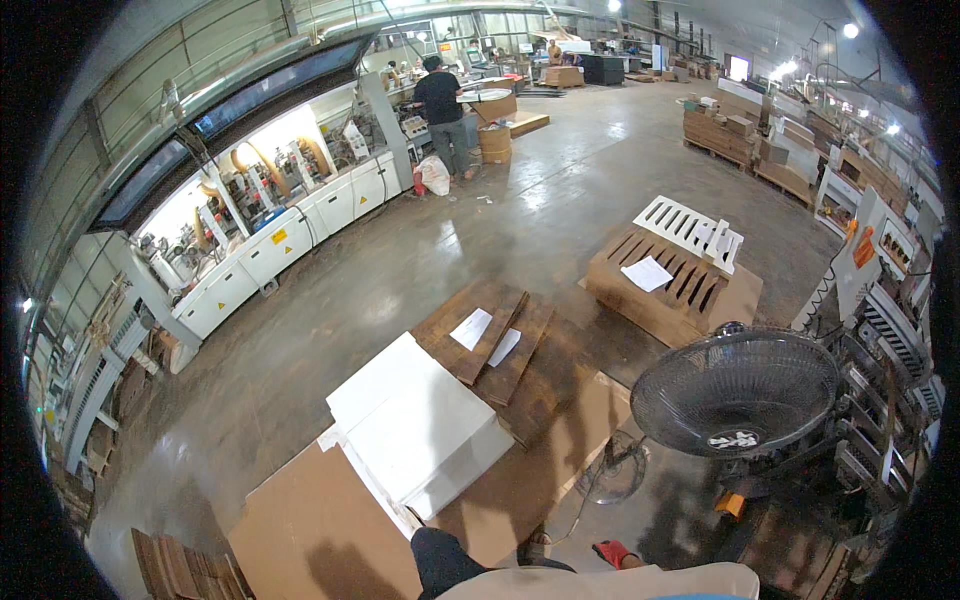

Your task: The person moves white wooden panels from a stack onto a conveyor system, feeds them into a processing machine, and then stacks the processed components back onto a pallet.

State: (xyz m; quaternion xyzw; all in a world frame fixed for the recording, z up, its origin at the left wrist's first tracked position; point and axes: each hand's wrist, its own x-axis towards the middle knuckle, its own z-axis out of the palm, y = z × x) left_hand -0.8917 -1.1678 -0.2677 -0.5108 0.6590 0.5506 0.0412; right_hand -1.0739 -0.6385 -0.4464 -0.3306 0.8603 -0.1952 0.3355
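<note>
White panels (420, 415) lie stacked flat on a broad brown sheet (290, 515) on the floor, which probably keeps their pale faces off the concrete. The hands are apart. The left hand (413, 519), mostly hidden beyond a dark sleeve (443, 560), is at the stack's near corner, where an edge would be easiest to reach; whether it grips, I cannot tell. The right hand (613, 553), in a red glove likely worn against rough edges, hangs well clear of the stack; its grip cannot be made out. Just beyond the white stack lie dark brown boards (445, 318), with loose strips across them that may help weigh down the paper sheets (471, 328). A black pedestal fan (735, 390) stands to the right, presumably there for cooling.
</note>
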